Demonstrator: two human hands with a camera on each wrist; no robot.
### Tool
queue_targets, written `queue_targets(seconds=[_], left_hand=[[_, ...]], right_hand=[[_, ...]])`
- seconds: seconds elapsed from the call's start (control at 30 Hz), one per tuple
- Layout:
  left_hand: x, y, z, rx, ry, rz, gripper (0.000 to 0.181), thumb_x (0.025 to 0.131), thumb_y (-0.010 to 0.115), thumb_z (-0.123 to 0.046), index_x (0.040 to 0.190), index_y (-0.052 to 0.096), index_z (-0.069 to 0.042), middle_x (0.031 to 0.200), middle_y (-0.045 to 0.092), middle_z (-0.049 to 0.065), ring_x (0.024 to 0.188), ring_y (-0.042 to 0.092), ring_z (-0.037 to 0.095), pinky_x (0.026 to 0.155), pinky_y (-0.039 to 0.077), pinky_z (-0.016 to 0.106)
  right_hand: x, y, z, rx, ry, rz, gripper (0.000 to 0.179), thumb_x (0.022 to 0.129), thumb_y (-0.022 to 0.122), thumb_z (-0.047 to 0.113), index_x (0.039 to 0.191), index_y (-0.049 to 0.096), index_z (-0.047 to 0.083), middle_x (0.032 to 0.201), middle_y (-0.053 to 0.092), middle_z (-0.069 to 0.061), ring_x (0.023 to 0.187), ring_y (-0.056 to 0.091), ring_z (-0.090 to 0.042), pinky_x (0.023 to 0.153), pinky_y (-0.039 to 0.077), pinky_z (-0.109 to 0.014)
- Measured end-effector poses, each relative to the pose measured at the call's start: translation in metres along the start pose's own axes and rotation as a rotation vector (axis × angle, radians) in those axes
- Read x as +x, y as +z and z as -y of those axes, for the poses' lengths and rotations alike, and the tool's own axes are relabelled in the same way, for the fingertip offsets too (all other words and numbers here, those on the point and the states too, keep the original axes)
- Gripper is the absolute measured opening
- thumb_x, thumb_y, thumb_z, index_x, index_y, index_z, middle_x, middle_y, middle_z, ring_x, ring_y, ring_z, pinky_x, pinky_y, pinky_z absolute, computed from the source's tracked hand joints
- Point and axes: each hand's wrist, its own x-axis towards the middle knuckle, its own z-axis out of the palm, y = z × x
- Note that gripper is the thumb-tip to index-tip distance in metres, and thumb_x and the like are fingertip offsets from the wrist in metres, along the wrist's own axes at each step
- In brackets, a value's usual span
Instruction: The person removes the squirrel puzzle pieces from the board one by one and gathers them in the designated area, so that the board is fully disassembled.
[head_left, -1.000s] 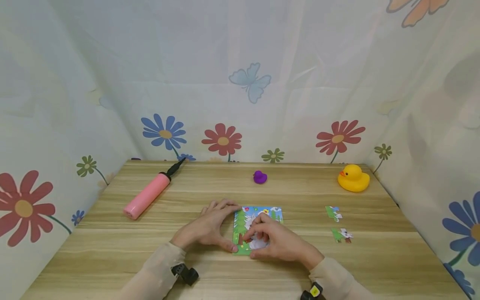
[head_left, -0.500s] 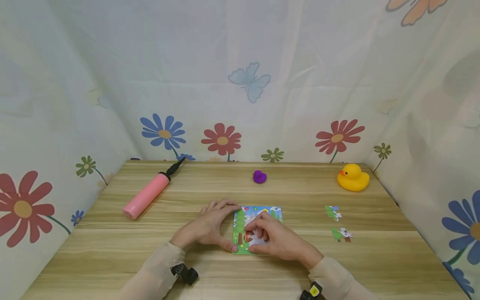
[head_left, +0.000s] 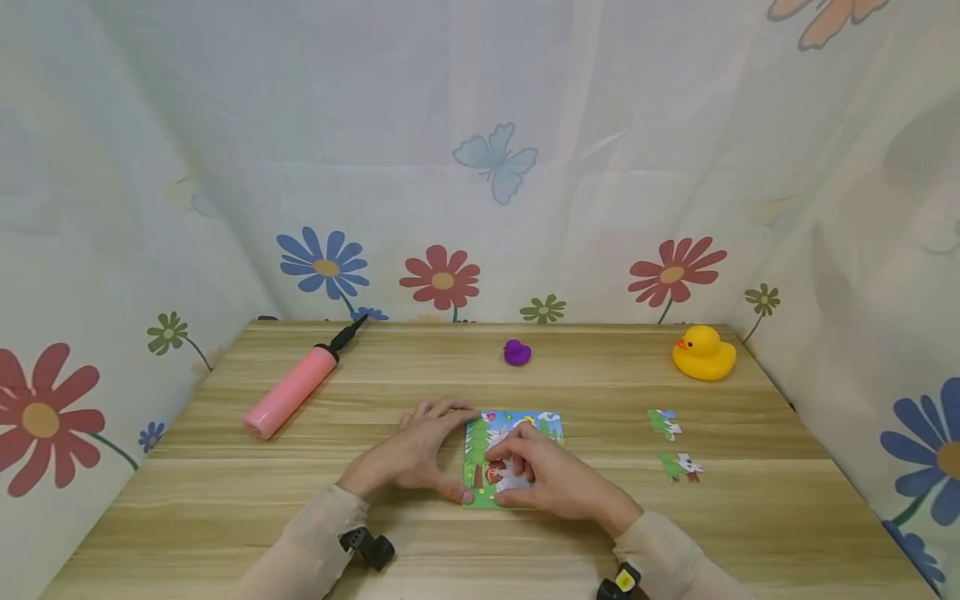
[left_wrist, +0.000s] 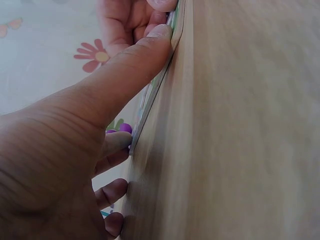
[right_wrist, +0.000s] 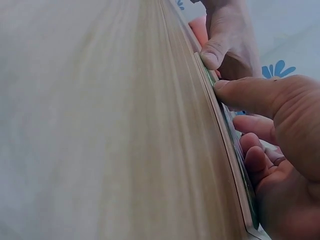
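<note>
A jigsaw puzzle board (head_left: 476, 437) with a forest picture lies flat on the table. My left hand (head_left: 420, 454) spans its left edge, thumb on the near corner and index finger at the far one. Over the picture, my right hand (head_left: 562, 475) rests with bent fingers; its index fingertip touches the surface and its thumb lies by the near edge. In the right wrist view the right thumb (right_wrist: 250, 92) and index finger stand apart on the board, and the palm covers part of the picture. Two loose puzzle pieces (head_left: 664, 423) lie to the right, one nearer me.
A pink hand pump (head_left: 292, 392) with a black nozzle lies at the left. A small purple duck (head_left: 516, 352) sits behind the board, and a larger yellow duck (head_left: 703, 355) is at the back right. Flowered curtains (head_left: 360, 167) enclose the wooden table (head_left: 480, 554).
My right index fingertip has moved slightly away from me across the picture, uncovering a brown patch. The left hand stays at the board's left edge; the loose pieces have not moved.
</note>
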Motion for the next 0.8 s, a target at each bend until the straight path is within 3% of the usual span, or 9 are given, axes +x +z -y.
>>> queue_targets(seconds=[0.27, 0.5, 0.8], left_hand=[[0.0006, 0.0005, 0.0004, 0.001, -0.01, -0.002, 0.119, 0.072, 0.099, -0.068, 0.169, 0.049, -0.019, 0.171, 0.043, 0.004, 0.144, 0.041, 0.031, 0.117, 0.037, 0.063], [0.0005, 0.0002, -0.0004, -0.006, -0.016, 0.002, 0.119, 0.073, 0.099, -0.067, 0.169, 0.048, -0.02, 0.172, 0.042, 0.005, 0.147, 0.04, 0.033, 0.118, 0.036, 0.064], [0.0003, 0.0001, -0.0015, -0.007, -0.024, 0.005, 0.119, 0.073, 0.099, -0.067, 0.169, 0.048, -0.021, 0.172, 0.041, 0.005, 0.147, 0.04, 0.033, 0.118, 0.036, 0.065]], right_hand=[[0.0005, 0.0004, 0.0021, 0.001, 0.021, 0.006, 0.045, 0.097, 0.09, 0.025, 0.136, 0.07, 0.015, 0.111, 0.054, -0.001, 0.093, 0.054, -0.013, 0.081, 0.049, -0.023], [0.0003, 0.0013, 0.0012, 0.069, -0.03, -0.013, 0.047, 0.095, 0.091, 0.019, 0.135, 0.068, 0.008, 0.113, 0.064, -0.002, 0.094, 0.057, -0.015, 0.082, 0.051, -0.026], [0.0013, 0.0027, -0.0011, 0.09, -0.038, -0.026, 0.052, 0.091, 0.096, 0.021, 0.134, 0.07, 0.008, 0.112, 0.067, -0.002, 0.094, 0.058, -0.014, 0.084, 0.052, -0.026]])
